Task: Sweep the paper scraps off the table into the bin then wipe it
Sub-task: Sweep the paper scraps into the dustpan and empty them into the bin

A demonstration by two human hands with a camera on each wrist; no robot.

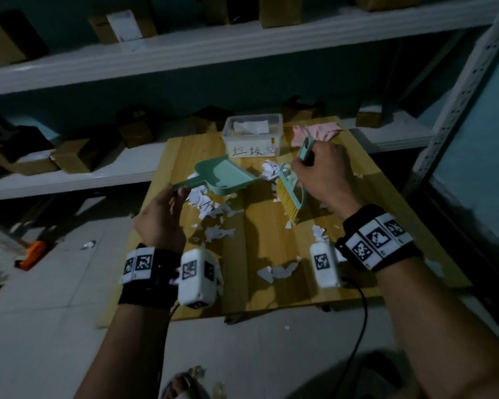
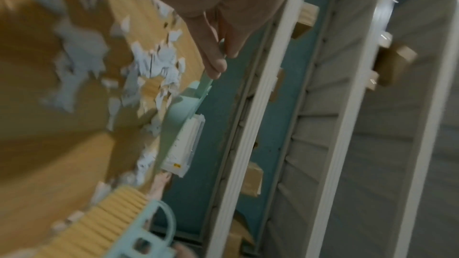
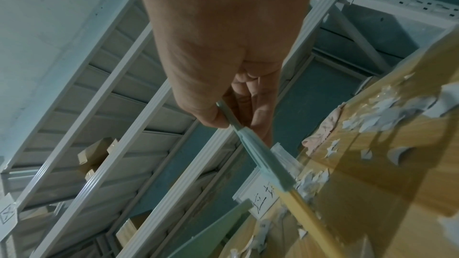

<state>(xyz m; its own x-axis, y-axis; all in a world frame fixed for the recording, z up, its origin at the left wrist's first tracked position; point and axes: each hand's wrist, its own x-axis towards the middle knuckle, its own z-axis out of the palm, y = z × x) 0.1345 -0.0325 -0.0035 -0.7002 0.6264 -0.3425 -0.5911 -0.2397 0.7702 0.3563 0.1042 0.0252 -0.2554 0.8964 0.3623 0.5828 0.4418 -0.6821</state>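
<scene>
My left hand (image 1: 162, 217) pinching the mint dustpan (image 1: 224, 177) by its handle, my right hand (image 1: 323, 174) gripping the yellow-bristled brush (image 1: 290, 194), torn paper scraps (image 1: 211, 205) scattered over the wooden table (image 1: 271, 240), clear plastic bin (image 1: 252, 135) at its far edge, pink cloth (image 1: 317, 132) beside the bin.

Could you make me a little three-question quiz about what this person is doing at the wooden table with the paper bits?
1. True or false: the left hand holds the dustpan by its handle.
2. Which tool does the right hand grip? A) a sponge B) the brush C) scissors
3. Fill in: the pink cloth lies at the far edge of the table, beside the ____.

Key:
1. True; the fingers pinch the handle's end.
2. B; its yellow bristles point down at the paper scraps.
3. The bin, a clear box with a handwritten label and some paper already inside.
</scene>
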